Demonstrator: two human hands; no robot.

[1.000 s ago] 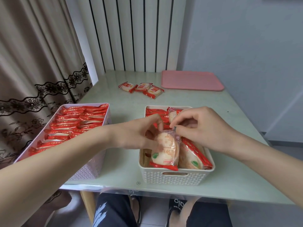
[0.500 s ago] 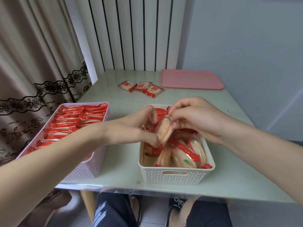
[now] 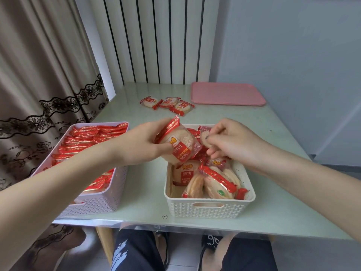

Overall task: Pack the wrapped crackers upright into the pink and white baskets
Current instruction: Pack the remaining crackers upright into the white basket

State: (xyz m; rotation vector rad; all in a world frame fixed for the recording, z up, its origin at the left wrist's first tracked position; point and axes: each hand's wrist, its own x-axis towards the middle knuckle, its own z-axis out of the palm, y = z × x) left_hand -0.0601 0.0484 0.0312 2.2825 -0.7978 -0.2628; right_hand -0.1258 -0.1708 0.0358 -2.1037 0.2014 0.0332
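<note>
White basket (image 3: 209, 209), near right: partly filled, several crackers (image 3: 213, 182) leaning (not yet upright). Above it, left hand (image 3: 140, 145) grips one wrapped cracker (image 3: 180, 143); right hand (image 3: 232, 141) pinches another. Pink basket (image 3: 97, 204), left: seemingly full. Far: three loose packets (image 3: 168, 103) remain.

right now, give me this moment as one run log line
left hand: grips cracker packet above white basket | right hand: pinches another packet | pink basket: packed | loose packets: three
</note>
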